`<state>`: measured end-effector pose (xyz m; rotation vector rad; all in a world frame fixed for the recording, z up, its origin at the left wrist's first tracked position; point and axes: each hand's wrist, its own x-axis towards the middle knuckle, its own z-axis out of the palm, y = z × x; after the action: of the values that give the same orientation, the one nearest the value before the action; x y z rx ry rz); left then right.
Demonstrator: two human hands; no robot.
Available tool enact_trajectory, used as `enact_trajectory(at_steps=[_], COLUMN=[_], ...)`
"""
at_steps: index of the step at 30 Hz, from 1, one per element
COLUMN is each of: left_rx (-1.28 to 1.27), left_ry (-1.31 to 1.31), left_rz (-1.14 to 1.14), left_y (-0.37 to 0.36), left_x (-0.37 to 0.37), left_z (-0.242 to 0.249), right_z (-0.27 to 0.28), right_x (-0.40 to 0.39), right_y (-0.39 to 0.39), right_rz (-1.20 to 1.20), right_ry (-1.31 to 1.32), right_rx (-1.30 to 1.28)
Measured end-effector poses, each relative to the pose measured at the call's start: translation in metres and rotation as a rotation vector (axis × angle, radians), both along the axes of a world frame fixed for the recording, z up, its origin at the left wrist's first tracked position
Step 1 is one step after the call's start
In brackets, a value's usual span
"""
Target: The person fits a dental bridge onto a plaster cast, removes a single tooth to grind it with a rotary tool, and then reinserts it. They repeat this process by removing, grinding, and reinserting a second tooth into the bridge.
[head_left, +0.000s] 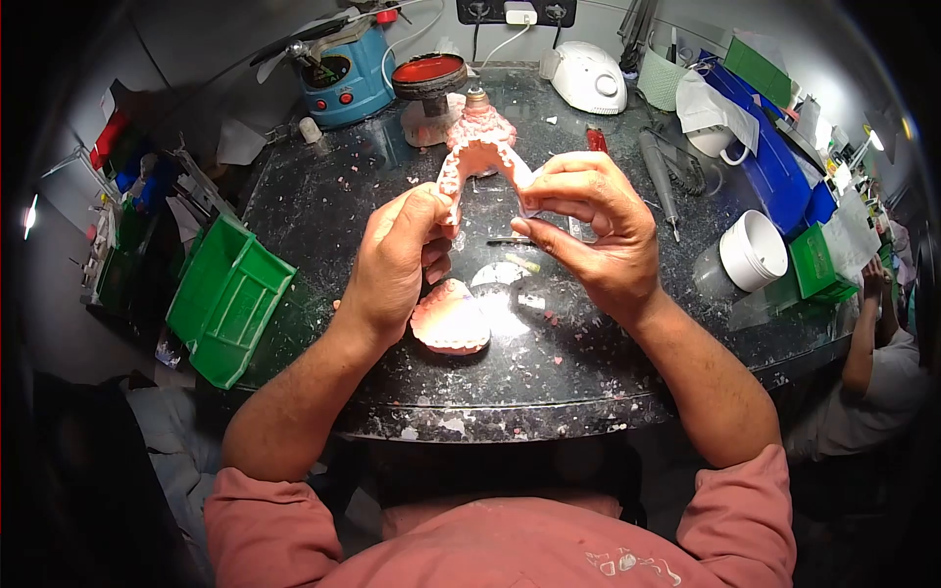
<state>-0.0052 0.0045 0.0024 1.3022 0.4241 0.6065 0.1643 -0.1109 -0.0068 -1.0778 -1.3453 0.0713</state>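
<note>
A pink horseshoe-shaped denture point(480, 157) with pale teeth along its edge is held up above the bench. My left hand point(402, 245) is closed on its left end, thumb on top and fingers curled beneath. My right hand point(598, 225) pinches the right end between thumb and fingers. Just behind the arch stands a lumpy, pink-coated object point(483, 125) with a metal top, partly hidden by it. Below my left hand, a second pink denture piece point(451, 318) with teeth lies on the bench.
Scraps litter the dark bench point(588, 363). A green tray point(230, 299) is at left; a blue machine point(343, 78) and red-filled dish point(428, 71) stand behind. On the right are a grey handpiece point(657, 176), white tub point(753, 251) and another person's arm point(863, 328).
</note>
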Motion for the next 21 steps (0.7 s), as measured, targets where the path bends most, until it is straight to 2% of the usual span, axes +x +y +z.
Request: enact_trajectory(at_steps=[4,6,9,12,21], left_rx=[-0.002,0.003,0.018,0.033,0.035], left_ry=[0.002,0.015,0.035,0.039,0.049], left_rz=[0.007,0.028,-0.017,-0.026,-0.028], left_y=[-0.002,-0.0031,0.0005,0.0018,0.003], left_x=[0.0005,0.0008,-0.0012,-0.0017,-0.0025], left_z=[0.0016,0.0021,0.0011,0.0005,0.0004], right_z=[0.0,-0.0027,-0.0037,-0.0008,-0.0005], right_x=[0.0012,0.0002,0.0042,-0.0012,0.0015], right_y=[-0.001,0.0006,0.0021,0.0015,0.001], right_rz=[0.003,0.11,0.11,0.098,0.101], right_ry=[-0.042,0.095,0.007,0.107,0.046], right_rx=[-0.013,-0.001,0.005,-0.03,-0.046])
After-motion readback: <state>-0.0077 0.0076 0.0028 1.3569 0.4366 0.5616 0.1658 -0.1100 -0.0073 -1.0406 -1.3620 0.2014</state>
